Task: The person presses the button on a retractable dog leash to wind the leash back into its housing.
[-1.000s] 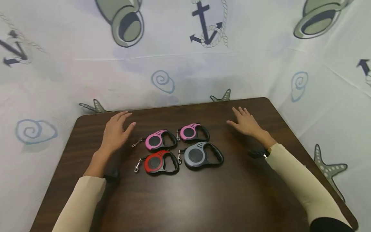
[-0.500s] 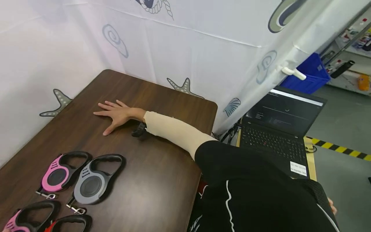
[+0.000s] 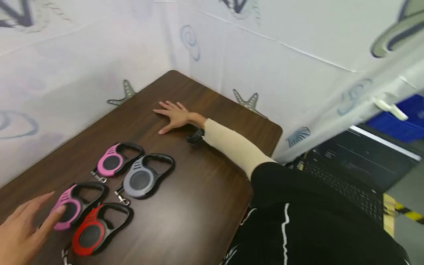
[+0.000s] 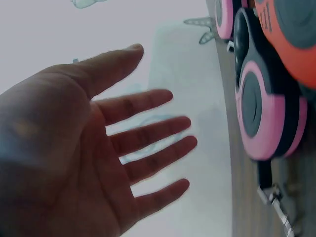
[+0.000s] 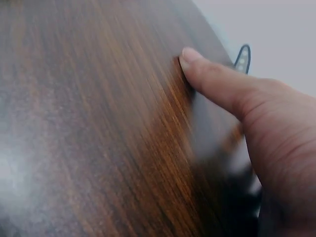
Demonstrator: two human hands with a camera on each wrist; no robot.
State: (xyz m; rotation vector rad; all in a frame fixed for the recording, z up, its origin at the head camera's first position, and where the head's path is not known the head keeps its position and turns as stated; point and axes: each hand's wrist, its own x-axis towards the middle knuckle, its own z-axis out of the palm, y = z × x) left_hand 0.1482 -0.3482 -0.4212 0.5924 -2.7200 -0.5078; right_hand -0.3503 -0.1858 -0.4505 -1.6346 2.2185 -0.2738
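Note:
Retractable dog leashes lie in a loose group on the dark wooden table: a pink leash, a red leash, a second pink leash and a grey leash. My left hand is beside the nearer pink leash at lower left, its thumb overlapping that leash in the head view. In the left wrist view the fingers of the left hand are spread and hold nothing. My right hand rests with spread fingers near the far table corner, away from the leashes. Its thumb lies at the wood.
A white printed curtain stands behind the table and along its right side. To the right, a laptop sits on a light wooden surface, with a blue bin behind it.
The head view swung right, then partway back left, bringing the left hand and all the leashes back into view. The right hand stays near the far corner. The leashes keep their arrangement.

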